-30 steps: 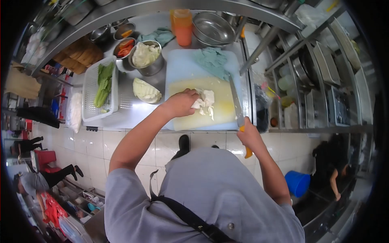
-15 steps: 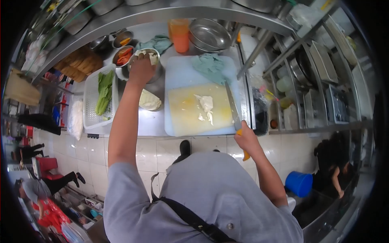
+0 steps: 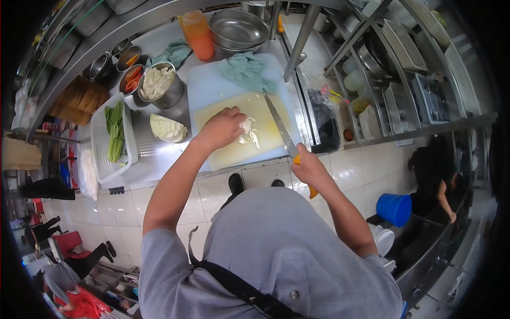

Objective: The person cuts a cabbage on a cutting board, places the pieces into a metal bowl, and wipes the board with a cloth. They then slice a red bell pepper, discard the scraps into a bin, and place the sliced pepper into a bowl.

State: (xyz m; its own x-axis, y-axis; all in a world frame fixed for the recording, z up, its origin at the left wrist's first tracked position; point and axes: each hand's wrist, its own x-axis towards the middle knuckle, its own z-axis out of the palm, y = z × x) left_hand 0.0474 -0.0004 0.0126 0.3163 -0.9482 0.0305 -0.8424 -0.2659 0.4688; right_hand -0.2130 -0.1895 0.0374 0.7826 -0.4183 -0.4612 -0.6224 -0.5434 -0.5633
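Note:
My left hand (image 3: 224,127) is on the yellowish cutting board (image 3: 226,151), its fingers curled together at the left edge of some pale cut cabbage pieces (image 3: 252,134); what is under the fingers is hidden. My right hand (image 3: 309,169) grips the orange handle of a long knife (image 3: 280,123), its blade slanting up and left over the board's right side. The tip lies near a green cloth (image 3: 247,70). A metal pot (image 3: 161,86) heaped with cut cabbage and a cabbage wedge (image 3: 168,128) stand left of the board.
Left on the steel counter are a white basket (image 3: 125,139) of green leaves and a bowl of red-orange pieces (image 3: 132,78). An orange container (image 3: 200,40) and a steel basin (image 3: 239,29) stand behind. A person (image 3: 433,175) is at the right, another (image 3: 59,275) lower left.
My left hand has moved from the pot to the cabbage pieces on the board. My right hand still holds the knife. The whole view has shifted and turned slightly.

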